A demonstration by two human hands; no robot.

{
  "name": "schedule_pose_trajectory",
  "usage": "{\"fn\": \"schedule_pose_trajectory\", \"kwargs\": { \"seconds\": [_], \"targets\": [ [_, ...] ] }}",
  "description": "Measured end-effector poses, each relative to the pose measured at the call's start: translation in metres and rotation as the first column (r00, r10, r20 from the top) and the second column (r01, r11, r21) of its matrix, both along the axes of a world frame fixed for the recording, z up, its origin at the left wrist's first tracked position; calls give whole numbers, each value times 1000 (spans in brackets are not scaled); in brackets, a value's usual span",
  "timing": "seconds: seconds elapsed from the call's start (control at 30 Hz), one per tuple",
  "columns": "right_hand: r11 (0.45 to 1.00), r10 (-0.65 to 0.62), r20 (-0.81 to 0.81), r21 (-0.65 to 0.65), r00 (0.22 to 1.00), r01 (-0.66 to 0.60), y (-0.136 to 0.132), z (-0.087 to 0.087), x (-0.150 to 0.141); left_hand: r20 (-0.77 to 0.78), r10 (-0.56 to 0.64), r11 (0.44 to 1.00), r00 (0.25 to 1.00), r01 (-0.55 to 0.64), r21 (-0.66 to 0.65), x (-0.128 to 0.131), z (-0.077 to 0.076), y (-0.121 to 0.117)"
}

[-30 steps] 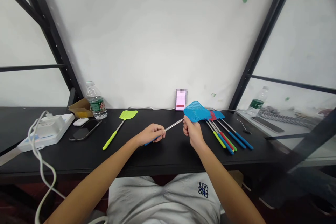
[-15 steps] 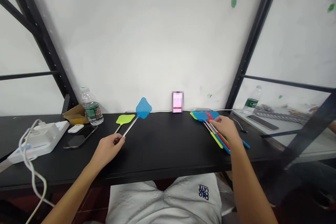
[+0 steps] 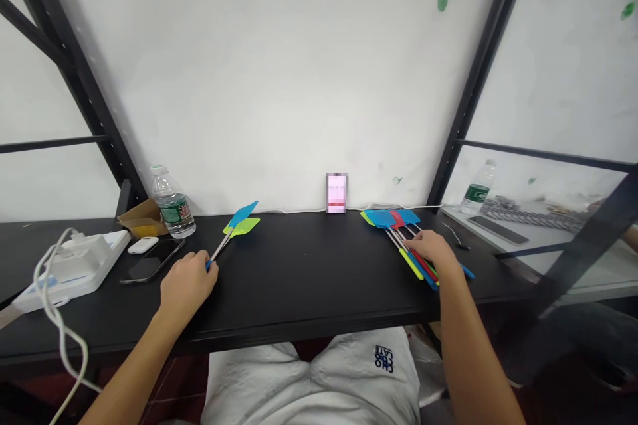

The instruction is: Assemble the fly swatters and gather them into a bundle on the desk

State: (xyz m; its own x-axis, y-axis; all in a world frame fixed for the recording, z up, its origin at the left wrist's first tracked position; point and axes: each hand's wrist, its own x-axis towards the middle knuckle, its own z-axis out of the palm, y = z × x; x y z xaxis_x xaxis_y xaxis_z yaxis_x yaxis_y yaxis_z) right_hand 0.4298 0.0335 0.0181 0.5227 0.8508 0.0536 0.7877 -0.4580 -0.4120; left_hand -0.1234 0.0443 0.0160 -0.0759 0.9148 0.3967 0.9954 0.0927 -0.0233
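My left hand point(image 3: 192, 282) is closed round the blue handle of a blue fly swatter point(image 3: 242, 214), whose head is tilted edge-on above the table. Under that head lies a lime-green fly swatter point(image 3: 245, 226), its lower shaft hidden by the hand. On the right lies a fanned pile of fly swatters with blue, lime and red parts. A blue swatter head point(image 3: 381, 218) and a red piece point(image 3: 397, 219) lie on top at the far end. My right hand point(image 3: 432, 251) has its fingers closed down on the shafts near the handles; the fingertips are partly hidden.
A water bottle point(image 3: 173, 204), an open cardboard box point(image 3: 142, 218), a dark phone point(image 3: 153, 261), a white case point(image 3: 143, 245) and a power strip point(image 3: 82, 262) with cables stand at left. A lit phone point(image 3: 337, 194) leans against the wall. Black frame posts point(image 3: 468, 103) rise on both sides.
My left hand has moved left and back toward me, and the blue swatter's head has lowered and turned over the lime one. My right hand has slid from the red piece toward the handles.
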Motion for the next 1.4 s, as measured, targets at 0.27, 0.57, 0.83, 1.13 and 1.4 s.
{"fn": "schedule_pose_trajectory", "kwargs": {
  "seconds": [0.27,0.57,0.83,1.13,1.4],
  "targets": [
    [1000,17,19,0,1000,-17,5,-8,-2,-15,-26,999,1000,26,-25,-3,-7,3],
    [1000,-8,32,-23,999,9,7,-11,-1,-22,42,998,999,-41,43,2,-8,-3],
    [999,-23,59,-35,998,26,3,-5,-5,-89,114,993,989,-111,38,3,-8,-7],
    [989,-147,48,25,988,146,-6,8,-8,-6,131,989,991,-131,-75,3,-3,-6],
    [981,-159,57,118,986,151,-15,19,-9,9,149,987,989,-148,-63,5,-2,-8]
  ]
}}
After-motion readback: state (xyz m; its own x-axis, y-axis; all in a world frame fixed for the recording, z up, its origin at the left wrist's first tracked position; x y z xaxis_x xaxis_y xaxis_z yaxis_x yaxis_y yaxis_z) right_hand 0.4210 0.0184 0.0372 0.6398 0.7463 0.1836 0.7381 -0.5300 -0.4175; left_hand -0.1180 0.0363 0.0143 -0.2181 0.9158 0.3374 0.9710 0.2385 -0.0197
